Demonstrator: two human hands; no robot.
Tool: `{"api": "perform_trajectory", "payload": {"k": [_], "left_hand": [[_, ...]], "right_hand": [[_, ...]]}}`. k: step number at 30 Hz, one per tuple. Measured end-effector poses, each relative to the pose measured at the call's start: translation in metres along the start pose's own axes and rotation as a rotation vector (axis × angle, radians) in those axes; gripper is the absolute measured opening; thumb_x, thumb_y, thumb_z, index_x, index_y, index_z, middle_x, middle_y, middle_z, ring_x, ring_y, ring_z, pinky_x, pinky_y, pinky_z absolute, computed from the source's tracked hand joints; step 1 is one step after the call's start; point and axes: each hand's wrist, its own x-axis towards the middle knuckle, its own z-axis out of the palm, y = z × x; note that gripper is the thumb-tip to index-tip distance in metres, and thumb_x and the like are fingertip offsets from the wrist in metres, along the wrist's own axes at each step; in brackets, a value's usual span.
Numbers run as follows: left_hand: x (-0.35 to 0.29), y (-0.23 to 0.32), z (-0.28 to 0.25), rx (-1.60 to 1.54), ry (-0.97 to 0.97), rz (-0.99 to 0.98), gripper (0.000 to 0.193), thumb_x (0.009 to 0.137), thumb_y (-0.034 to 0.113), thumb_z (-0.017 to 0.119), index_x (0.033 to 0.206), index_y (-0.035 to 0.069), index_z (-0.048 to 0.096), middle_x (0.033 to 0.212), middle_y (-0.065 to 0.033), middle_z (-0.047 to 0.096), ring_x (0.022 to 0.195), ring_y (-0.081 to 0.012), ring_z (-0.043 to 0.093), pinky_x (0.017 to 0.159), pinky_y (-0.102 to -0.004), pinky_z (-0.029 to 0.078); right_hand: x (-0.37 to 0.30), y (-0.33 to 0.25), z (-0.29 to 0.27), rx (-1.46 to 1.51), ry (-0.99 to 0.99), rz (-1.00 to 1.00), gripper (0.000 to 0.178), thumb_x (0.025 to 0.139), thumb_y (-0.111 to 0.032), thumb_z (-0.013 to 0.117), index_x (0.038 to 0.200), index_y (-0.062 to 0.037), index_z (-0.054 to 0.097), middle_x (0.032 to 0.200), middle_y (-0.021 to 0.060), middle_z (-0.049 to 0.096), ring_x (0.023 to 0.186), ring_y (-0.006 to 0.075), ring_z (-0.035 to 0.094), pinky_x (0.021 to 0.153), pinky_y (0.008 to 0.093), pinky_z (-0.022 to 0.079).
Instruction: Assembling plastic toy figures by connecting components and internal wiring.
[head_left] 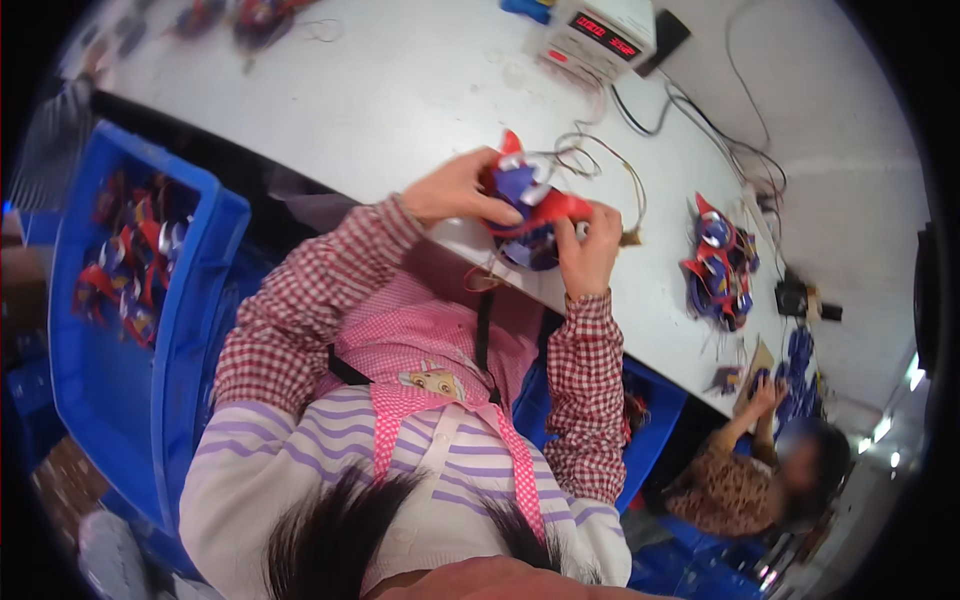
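Above the table's near edge, I hold a blue, red and silver plastic toy (517, 184) between both hands. My left hand (453, 189) is closed on its left side, thumb across the front and fingers behind. On the other side, my right hand (592, 250) pinches a red part of the toy between thumb and fingers. Thin wires (590, 148) lie on the table just behind the toy, and a thin red wire (478, 279) hangs below it. Whether these wires join the toy, I cannot tell.
A power supply box (600, 38) with a lit red display stands at the table's (390, 95) back. Similar toys (718, 262) lie to the right, others in a blue bin (165, 420) at left. Another blue bin (650, 425) sits beneath the table. A co-worker (735, 488) works at far right.
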Motion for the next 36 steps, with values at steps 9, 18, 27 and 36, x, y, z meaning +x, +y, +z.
{"api": "perform_trajectory", "payload": {"k": [9,18,27,36], "left_hand": [[-0.031,-0.008,0.045,0.525,0.412,0.368,0.068,0.053,0.032,0.082,0.104,-0.002,0.054,0.094,-0.0128,0.06,0.076,-0.0202,0.056,0.071,-0.0311,0.048],[-0.25,0.115,-0.011,-0.457,0.768,0.551,0.076,0.06,-0.01,0.067,0.13,0.006,0.043,0.115,-0.0101,0.058,0.103,-0.0224,0.057,0.09,-0.0331,0.046],[-0.529,0.097,-0.2,0.102,1.55,0.135,0.071,0.071,0.019,0.073,0.133,0.007,0.041,0.121,-0.0109,0.055,0.108,-0.0224,0.053,0.097,-0.0307,0.04],[-0.56,-0.004,-0.287,0.037,1.587,-0.202,0.078,0.071,0.025,0.073,0.137,0.008,0.035,0.129,-0.011,0.048,0.115,-0.0222,0.046,0.104,-0.0304,0.03]], "right_hand": [[0.006,-0.038,-0.013,0.537,-0.088,0.291,0.035,0.078,-0.011,0.063,0.109,-0.0003,0.051,0.101,0.013,0.055,0.088,0.0212,0.054,0.082,0.03,0.045],[0.039,-0.198,-0.046,1.167,-0.51,-0.094,0.033,0.084,-0.008,0.06,0.114,0.0013,0.051,0.106,0.0116,0.055,0.09,0.0193,0.056,0.078,0.0278,0.047],[0.006,-0.168,-0.005,1.049,-0.878,0.244,0.024,0.086,-0.001,0.057,0.109,0.0005,0.053,0.095,0.0071,0.057,0.078,0.0123,0.054,0.07,0.0217,0.046],[-0.025,-0.156,0.014,0.814,-0.988,0.37,0.018,0.087,-0.005,0.058,0.104,0.0022,0.056,0.089,0.0081,0.059,0.072,0.0127,0.057,0.066,0.0216,0.048]]}}
